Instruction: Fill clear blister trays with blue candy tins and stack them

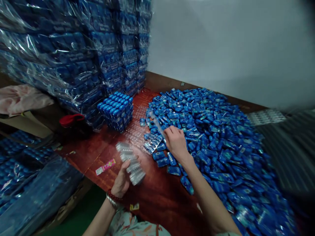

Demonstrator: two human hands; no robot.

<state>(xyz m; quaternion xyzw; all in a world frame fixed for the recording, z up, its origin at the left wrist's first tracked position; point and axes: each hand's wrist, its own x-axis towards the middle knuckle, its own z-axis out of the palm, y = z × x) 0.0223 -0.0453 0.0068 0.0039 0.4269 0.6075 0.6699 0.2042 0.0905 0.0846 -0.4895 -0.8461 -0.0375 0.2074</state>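
Note:
My left hand (122, 178), with a beaded bracelet and a metal bangle at the wrist, grips a stack of clear plastic trays (133, 164) tilted above the red-brown table. My right hand (175, 141) pinches a thin clear plastic tray (157, 124), seen edge-on and smeared by motion. Below it, a clear tray (153, 143) lies partly over small blue packs (161, 155). More clear ridged trays (135, 131) are spread flat on the table to the left of the pile. The fingertips of my right hand are partly hidden.
A large heap of blue packs (211, 131) covers the table's right side. At the back left stands a neat blue block of packs (116, 109), before a tall wall of film-wrapped blue packs (105, 49). A pink wrapper (105, 166) and a red object (71, 119) lie at left.

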